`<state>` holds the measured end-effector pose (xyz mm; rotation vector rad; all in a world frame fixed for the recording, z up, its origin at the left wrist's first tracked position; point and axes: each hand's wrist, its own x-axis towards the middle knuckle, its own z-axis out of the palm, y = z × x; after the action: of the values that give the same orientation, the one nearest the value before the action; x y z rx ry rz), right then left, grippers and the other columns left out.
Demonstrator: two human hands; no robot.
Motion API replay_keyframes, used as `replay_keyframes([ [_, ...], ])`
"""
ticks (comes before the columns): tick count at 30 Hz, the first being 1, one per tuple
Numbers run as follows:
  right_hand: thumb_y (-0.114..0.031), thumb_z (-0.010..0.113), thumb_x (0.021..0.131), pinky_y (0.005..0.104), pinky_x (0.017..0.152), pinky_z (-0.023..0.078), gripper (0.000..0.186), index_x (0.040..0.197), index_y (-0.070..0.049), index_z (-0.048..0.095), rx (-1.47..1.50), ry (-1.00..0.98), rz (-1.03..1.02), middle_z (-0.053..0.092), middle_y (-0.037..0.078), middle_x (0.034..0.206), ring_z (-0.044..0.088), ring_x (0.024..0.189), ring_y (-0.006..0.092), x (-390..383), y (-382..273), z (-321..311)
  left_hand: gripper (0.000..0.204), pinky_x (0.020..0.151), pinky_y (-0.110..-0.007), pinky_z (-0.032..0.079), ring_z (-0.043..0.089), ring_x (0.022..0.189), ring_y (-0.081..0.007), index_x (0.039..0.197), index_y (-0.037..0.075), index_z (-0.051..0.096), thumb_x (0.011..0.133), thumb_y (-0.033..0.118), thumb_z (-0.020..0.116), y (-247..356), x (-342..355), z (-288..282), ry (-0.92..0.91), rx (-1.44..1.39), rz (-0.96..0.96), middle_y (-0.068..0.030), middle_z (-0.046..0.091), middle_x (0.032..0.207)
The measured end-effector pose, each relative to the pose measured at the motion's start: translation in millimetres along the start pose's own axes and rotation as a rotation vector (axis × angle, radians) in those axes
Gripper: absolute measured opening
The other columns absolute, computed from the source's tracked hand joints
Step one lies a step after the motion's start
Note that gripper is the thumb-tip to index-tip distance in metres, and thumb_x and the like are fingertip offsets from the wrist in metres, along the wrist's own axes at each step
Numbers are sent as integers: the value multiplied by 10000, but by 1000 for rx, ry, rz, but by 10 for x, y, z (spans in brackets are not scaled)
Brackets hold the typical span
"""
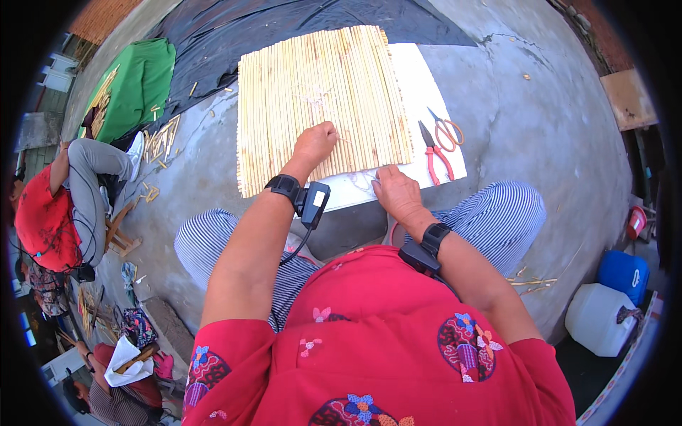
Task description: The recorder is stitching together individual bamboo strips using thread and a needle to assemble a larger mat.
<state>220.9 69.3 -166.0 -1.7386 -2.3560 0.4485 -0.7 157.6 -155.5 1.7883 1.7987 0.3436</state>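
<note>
A mat of pale reed stalks [284, 92] laid side by side rests on a white board [419, 78] on the ground before me. My left hand [315, 147] is closed over the near middle of the mat; whatever is in its fingers is hidden. Just beyond it lies a loose tangle of thin pale thread [315, 99]. At the mat's near edge my right hand [399, 192] is closed, fingertips drawn together beside thin thread on the board. I cannot make out what it grips. Red-handled pliers [435, 156] and scissors with orange handles [447, 133] lie right of the mat.
Dark plastic sheeting [312, 21] spreads behind the mat. At left are a green cloth [145, 85], scattered reed pieces [163, 138] and a seated person in red [46, 220]. Another person [121, 383] sits lower left. A white jug [600, 319] and blue container [623, 277] stand at right.
</note>
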Motion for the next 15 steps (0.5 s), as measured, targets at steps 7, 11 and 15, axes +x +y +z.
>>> replay_keyframes([
  [7, -76, 615, 824, 380, 591, 544, 141, 957, -54, 575, 257, -124, 57, 652, 127, 949, 649, 695, 285, 44, 95, 2, 233, 761, -407, 512, 659, 824, -333, 918, 37, 646, 900, 267, 611, -61, 5, 57, 78, -101, -8, -167, 684, 861],
  [11, -78, 579, 887, 225, 503, 475, 81, 962, -50, 563, 1525, -431, 552, 645, 67, 856, 574, 624, 125, 7, 108, -156, 242, 772, -404, 510, 660, 837, -332, 926, 38, 649, 902, 274, 605, -66, 12, 66, 83, -102, -32, -168, 687, 874],
  [15, -145, 607, 920, 155, 470, 418, 138, 1005, -47, 560, 1858, -560, 694, 625, 37, 804, 538, 603, 64, -46, 104, -276, 227, 796, -448, 508, 651, 901, -350, 968, 92, 655, 897, 281, 551, -75, 14, 58, 49, -112, -39, -158, 694, 949],
])
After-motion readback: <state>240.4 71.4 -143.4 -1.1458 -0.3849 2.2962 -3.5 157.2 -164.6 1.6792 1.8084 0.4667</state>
